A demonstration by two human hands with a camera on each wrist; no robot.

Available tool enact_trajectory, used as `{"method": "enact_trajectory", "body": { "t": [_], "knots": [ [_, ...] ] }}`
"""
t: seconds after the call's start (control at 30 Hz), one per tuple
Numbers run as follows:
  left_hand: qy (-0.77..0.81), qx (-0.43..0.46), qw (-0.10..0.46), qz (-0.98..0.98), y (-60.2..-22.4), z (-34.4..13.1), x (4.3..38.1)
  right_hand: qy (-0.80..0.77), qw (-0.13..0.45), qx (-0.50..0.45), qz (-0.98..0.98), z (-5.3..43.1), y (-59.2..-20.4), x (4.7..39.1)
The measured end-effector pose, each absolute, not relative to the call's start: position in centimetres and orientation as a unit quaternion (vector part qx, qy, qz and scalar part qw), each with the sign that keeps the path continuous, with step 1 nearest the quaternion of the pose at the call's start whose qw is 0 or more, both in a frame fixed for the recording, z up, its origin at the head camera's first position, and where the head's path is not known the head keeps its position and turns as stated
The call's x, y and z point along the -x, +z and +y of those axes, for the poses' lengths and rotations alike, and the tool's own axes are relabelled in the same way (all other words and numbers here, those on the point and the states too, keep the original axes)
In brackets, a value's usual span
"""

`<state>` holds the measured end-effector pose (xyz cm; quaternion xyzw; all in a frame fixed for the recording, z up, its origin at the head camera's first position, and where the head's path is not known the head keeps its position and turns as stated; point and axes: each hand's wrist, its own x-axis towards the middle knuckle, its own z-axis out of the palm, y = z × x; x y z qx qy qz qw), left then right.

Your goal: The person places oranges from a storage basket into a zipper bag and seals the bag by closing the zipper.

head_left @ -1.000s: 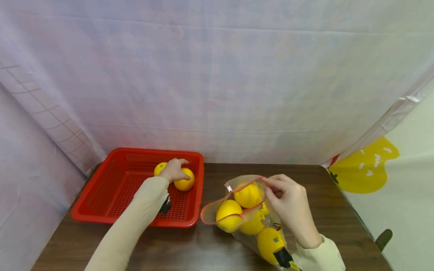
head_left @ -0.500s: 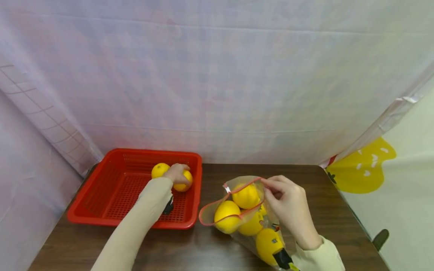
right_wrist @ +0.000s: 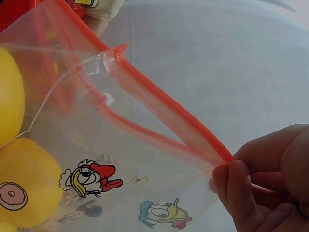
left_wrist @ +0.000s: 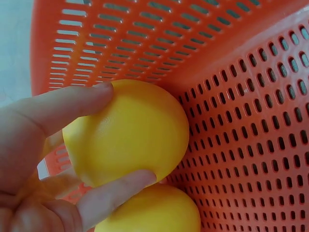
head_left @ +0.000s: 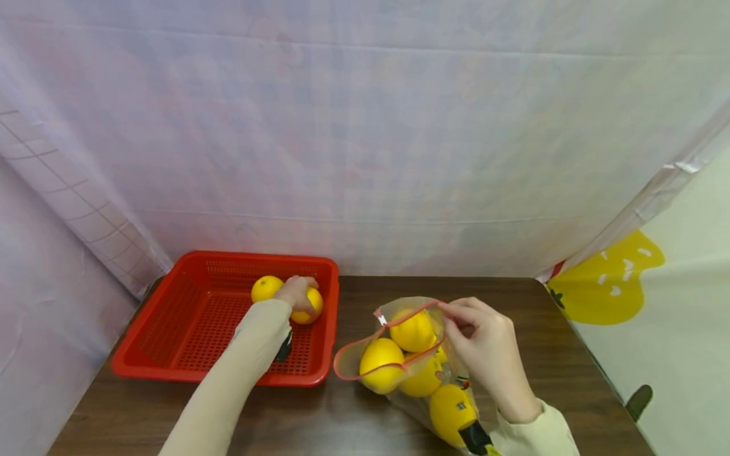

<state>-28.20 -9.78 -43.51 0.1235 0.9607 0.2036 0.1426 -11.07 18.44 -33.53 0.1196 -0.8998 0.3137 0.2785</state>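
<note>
My left arm (head_left: 217,392) slopes forward and down into the red basket (head_left: 199,329), where my left hand (head_left: 293,294) grips a yellow fruit (left_wrist: 128,133), thumb and fingers parted round it. Another fruit (head_left: 266,288) lies just left of that hand. My right hand (head_left: 485,335), fingers pointing leftward, pinches the red-edged mouth of a clear bag (right_wrist: 174,110); bagged fruits (head_left: 382,364) sit to its left.

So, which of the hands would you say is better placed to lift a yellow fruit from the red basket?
Likely the left hand: it grips a yellow fruit in the red basket, while the right hand pinches the clear bag's edge.
</note>
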Motion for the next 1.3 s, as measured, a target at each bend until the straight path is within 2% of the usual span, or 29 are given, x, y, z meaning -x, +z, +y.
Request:
{"method": "enact_trajectory", "body": {
  "t": [0.37, 0.57, 1.0, 1.3],
  "knots": [
    [0.271, -0.098, 0.138, 0.947, -42.9, -10.8, 28.0, 0.311, 0.271, -0.114, -0.904, 18.6, -33.8, 11.2],
    [0.299, -0.145, 0.1, 0.938, -41.6, -11.6, 27.2, 0.309, 0.281, -0.123, -0.901, 18.7, -33.8, 11.2],
    [0.339, -0.198, 0.029, 0.919, -37.1, -12.0, 22.3, 0.315, 0.283, -0.128, -0.897, 18.6, -33.9, 11.1],
    [0.38, -0.228, 0.005, 0.896, -35.5, -11.9, 19.4, 0.31, 0.283, -0.123, -0.899, 18.6, -33.8, 11.0]
  ]
}}
